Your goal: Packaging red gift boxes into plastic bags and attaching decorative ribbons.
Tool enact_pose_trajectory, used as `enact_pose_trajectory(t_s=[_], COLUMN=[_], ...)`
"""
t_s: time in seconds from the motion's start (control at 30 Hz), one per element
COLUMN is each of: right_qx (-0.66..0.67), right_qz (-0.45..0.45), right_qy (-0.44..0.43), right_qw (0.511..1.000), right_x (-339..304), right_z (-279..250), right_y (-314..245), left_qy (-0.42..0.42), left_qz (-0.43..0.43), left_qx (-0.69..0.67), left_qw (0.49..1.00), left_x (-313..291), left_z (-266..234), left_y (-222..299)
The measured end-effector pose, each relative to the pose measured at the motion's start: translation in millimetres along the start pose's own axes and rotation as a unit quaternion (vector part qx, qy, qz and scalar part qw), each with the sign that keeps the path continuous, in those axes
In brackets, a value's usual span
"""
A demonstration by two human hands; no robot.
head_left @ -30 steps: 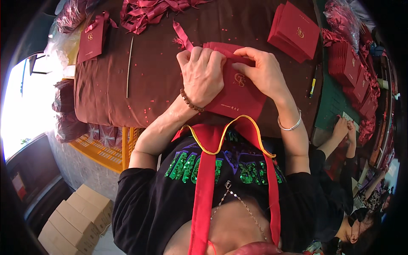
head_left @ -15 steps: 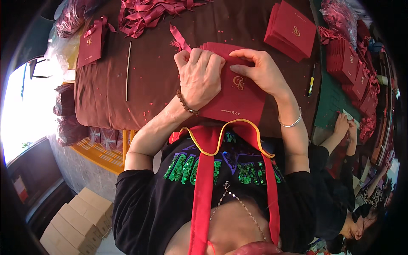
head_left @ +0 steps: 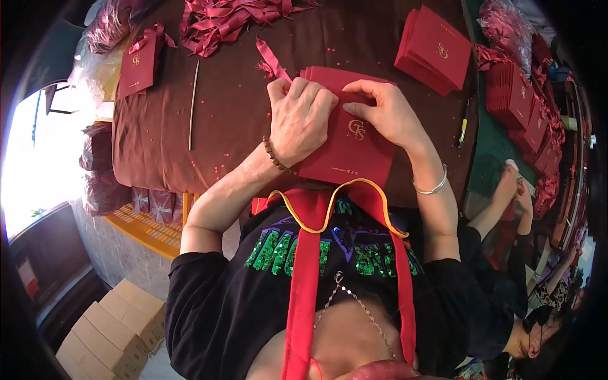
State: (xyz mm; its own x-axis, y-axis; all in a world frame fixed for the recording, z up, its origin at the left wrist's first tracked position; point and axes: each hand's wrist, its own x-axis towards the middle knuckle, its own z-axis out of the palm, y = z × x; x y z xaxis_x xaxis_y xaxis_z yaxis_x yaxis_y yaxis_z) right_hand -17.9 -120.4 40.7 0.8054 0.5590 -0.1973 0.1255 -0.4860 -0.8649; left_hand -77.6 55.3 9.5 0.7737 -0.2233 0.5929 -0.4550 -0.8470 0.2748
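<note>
A stack of flat dark red paper bags [head_left: 351,155] with a gold emblem lies on the brown tablecloth right in front of me. My left hand [head_left: 299,120], with a beaded bracelet at its wrist, rests on the stack's upper left part, fingers curled closed; what they pinch is hidden. A red ribbon [head_left: 271,58] comes out from behind its knuckles. My right hand [head_left: 383,113], below it a silver bangle, curves over the top bag near the upper edge. Its thumb and forefinger stand a little apart, with nothing visible between them.
A ribbon pile [head_left: 221,22] lies at the far side. One ribboned bag [head_left: 139,66] and a thin rod [head_left: 193,104] are to the left. More bags [head_left: 434,54] and a yellow-black pen [head_left: 463,130] lie right. Beyond, a co-worker's hands [head_left: 514,187] work at a green table.
My hands stay nearly in place over the bags, with only slight finger shifts. The co-worker's hands at the right have moved a little.
</note>
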Motion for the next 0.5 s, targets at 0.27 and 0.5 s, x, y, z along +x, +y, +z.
enact_pose_trajectory(t_s=[0.27, 0.5], right_qx=[0.052, 0.025], right_qz=[0.002, -0.010], right_qy=[-0.005, 0.010], right_qw=[0.999, 1.000], right_x=[-0.2, -0.2], right_z=[-1.7, -4.4], right_y=[-1.3, 0.1], left_qy=[0.046, 0.041], left_qz=[-0.120, -0.146], left_qx=[-0.089, -0.073], left_qw=[0.988, 0.986], left_x=[-1.1, -3.1], left_z=[-8.7, -17.0], left_y=[-3.2, 1.4])
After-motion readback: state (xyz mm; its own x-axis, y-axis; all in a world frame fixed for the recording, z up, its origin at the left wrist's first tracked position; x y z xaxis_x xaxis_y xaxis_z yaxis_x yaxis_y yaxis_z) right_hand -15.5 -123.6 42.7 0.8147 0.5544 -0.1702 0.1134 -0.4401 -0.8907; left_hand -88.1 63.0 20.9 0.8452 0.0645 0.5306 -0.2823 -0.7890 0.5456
